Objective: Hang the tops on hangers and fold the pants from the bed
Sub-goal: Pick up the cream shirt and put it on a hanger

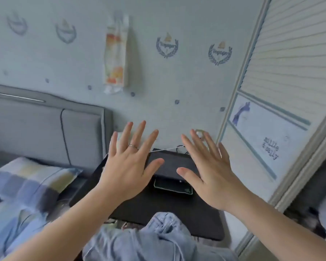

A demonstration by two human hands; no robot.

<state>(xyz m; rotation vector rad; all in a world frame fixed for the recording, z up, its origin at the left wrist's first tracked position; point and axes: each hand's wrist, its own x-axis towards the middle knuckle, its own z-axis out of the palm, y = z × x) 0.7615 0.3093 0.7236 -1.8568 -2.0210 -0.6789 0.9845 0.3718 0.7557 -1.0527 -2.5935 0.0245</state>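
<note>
Plainly, both hands are raised before the camera with nothing in them. The left hand (pixel 129 166) and the right hand (pixel 209 174) show their backs, fingers straight and spread, thumbs turned toward each other and apart. A thin ring (pixel 133 146) sits on one left finger.

The hands cover part of a black bedside table (pixel 205 227) behind them. On it stands a black box (pixel 169 162), with a flat dark device (pixel 172 187) edged in green just in front. A white cable (pixel 164 149) runs across behind the hands, along the box's far edge.

Below the wrists, at the bottom edge, lie the light-blue jeans (pixel 158 240), touched by neither hand. They are bunched into a hump, the mass running roughly from lower left up to the right. Waist and hems cannot be told apart. The denim is pale and softly creased, with raised seams.

To the left, a checked pillow (pixel 26 181) rests below a grey padded headboard (pixel 45 129). A long plastic packet (pixel 116 53) hangs on the wall, and a slatted wardrobe door (pixel 290 53) stands at the right.
</note>
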